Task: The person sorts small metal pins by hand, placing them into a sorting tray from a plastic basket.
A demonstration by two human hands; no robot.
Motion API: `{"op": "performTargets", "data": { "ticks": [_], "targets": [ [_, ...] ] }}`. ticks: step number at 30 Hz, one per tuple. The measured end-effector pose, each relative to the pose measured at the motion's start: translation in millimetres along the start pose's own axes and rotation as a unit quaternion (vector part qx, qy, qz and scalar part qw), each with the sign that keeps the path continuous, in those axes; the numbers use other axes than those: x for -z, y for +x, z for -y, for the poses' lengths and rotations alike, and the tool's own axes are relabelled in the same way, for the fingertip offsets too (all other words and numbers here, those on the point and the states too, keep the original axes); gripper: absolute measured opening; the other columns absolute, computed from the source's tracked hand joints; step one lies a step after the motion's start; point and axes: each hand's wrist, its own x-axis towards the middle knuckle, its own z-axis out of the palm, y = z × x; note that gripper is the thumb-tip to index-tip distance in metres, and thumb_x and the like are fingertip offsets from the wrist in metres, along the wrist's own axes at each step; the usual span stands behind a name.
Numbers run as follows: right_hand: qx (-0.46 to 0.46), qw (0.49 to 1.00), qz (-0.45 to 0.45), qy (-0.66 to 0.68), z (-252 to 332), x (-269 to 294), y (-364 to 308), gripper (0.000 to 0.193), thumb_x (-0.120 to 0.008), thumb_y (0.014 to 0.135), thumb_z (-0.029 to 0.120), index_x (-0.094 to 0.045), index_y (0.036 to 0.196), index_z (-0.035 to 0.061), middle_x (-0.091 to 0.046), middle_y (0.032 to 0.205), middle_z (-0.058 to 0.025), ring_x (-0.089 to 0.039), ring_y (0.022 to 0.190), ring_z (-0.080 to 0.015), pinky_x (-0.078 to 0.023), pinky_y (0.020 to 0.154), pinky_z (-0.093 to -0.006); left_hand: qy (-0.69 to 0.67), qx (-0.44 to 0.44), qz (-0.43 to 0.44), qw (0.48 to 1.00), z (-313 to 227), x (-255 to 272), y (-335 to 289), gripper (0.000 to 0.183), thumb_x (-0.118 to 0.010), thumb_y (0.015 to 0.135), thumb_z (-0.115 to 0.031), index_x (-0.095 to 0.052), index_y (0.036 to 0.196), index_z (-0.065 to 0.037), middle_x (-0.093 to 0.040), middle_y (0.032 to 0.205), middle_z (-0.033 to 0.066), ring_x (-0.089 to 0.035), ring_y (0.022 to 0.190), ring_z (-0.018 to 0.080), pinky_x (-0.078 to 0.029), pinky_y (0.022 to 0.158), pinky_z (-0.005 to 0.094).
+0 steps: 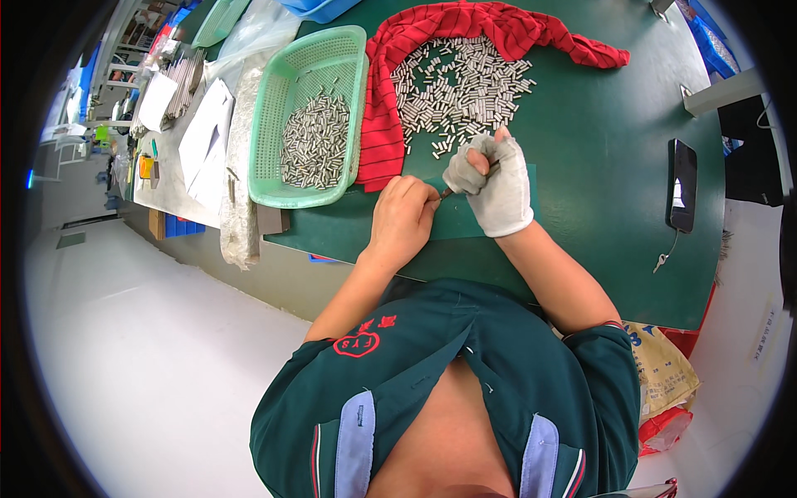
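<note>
Close together at the table's near edge, my two hands work over a green mat (pixel 461 220). My bare left hand (pixel 404 217) is closed in a pinch; whatever its fingertips hold is too small and covered to make out. My right hand (pixel 496 184) wears a pale glove with some fingertips bare. Its fingers are curled round a thin dark rod-like tool (pixel 447 193), whose end reaches the left fingertips. Just beyond the hands, many short metal pins (pixel 465 83) lie loose, bordered by a red striped cloth (pixel 382 149). More pins fill part of a green plastic basket (pixel 259 158) to the left.
Paper sheets (pixel 207 137) and a plastic-wrapped bundle (pixel 241 183) lie left of the basket. At the right are a black phone (pixel 682 187) and a small key (pixel 660 262) on a cord. A white table frame bar (pixel 722 93) stands beyond them.
</note>
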Motion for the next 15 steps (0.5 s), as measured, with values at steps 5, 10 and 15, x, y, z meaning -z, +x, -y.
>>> {"op": "performTargets", "data": {
  "ticks": [5, 10, 15],
  "targets": [
    [0.002, 1.0, -0.003, -0.017, -0.3, -0.7, -1.0, 0.049, -0.035, 0.098, 0.045, -0.035, 0.061, 0.0125, -0.026, 0.051, 0.0021, -0.026, 0.049, -0.0133, -0.025, 0.052, -0.029, 0.001, 0.003, 0.002, 1.0, -1.2, 0.3, -0.9, 0.014, -0.065, 0.069, 0.004, -0.058, 0.079, -0.002, -0.055, 0.077, 0.0107, -0.054, 0.074, 0.03, -0.044, 0.065, 0.0393],
    [0.003, 1.0, 0.004, -0.003, -1.1, 4.5, 1.5, 0.048, -0.038, 0.098, 0.044, -0.036, 0.063, 0.0116, -0.027, 0.052, 0.0015, -0.027, 0.049, -0.0132, -0.025, 0.052, -0.0291, 0.007, 0.008, -0.001, 1.0, -1.4, -3.7, 0.3, 0.013, -0.065, 0.069, 0.004, -0.058, 0.079, -0.001, -0.056, 0.076, 0.0107, -0.054, 0.073, 0.0299, -0.044, 0.065, 0.0389],
    [0.048, 0.998, 0.005, -0.046, 3.0, 1.2, -1.1, 0.043, -0.04, 0.098, 0.039, -0.038, 0.065, 0.0108, -0.033, 0.054, 0.0001, -0.032, 0.049, -0.0139, -0.029, 0.05, -0.029, -0.015, -0.019, -0.02, 0.999, -0.1, -7.0, 3.2, 0.013, -0.065, 0.069, 0.003, -0.056, 0.077, -0.002, -0.055, 0.075, 0.0119, -0.053, 0.073, 0.0315, -0.042, 0.065, 0.0399]
  ]
}}
